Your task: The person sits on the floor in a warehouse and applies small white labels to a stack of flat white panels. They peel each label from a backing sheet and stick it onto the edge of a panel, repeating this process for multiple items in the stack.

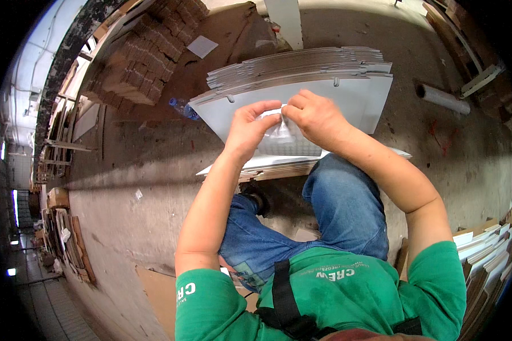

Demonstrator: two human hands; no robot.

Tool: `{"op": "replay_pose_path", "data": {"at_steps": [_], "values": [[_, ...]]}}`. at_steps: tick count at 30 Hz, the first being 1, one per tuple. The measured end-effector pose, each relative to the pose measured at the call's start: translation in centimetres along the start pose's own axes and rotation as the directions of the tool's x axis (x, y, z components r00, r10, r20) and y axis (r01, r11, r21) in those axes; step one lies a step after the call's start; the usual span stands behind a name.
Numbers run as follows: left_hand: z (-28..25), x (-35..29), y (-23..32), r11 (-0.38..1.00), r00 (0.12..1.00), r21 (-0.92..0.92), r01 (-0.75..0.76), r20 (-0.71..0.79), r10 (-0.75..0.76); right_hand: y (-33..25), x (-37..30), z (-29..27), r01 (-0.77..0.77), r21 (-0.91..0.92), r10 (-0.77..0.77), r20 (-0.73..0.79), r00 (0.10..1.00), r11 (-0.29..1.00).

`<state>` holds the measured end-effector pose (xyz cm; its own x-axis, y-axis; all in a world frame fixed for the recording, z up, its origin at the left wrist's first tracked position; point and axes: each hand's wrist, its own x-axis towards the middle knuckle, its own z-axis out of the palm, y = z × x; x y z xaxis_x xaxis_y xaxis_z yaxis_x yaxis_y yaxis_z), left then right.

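Note:
Both hands meet in front of me, above the white panels. My left hand (251,126) has its thumb and fingers pinched on a small clear plastic bag (280,133). The fingertips of my right hand (316,115) close on the bag's upper edge. What lies inside the bag is too small to make out. Behind the hands, a stack of white panels (358,101) leans on edge, with slots along the nearest panel's top. Below the bag, more flat panels (293,170) lie stacked by my knees, with a pale grey gridded piece (294,149) above them.
Brown cardboard bundles (136,68) are piled at the far left, and a plastic bottle (183,108) lies near them. A roll of clear wrap (444,99) rests on the floor at right. More panels (489,256) stand at my lower right. A white post (285,23) rises behind.

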<state>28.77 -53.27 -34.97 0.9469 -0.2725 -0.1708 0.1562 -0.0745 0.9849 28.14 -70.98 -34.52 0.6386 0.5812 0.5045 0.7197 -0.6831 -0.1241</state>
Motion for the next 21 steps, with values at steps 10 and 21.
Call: {"op": "replay_pose_path", "data": {"at_steps": [10,21], "values": [[-2.2,1.8,-2.2,0.978,0.970,0.021,0.205,-0.133,-0.201,1.9,-1.0,1.4,-0.251,0.597,0.163,0.199,0.966,0.762],[-20.6,4.9,-12.3,0.419,0.629,0.627,0.657,-0.762,0.154,21.6,-13.8,12.2,-0.783,0.187,0.796,0.010,0.605,0.593]]}}
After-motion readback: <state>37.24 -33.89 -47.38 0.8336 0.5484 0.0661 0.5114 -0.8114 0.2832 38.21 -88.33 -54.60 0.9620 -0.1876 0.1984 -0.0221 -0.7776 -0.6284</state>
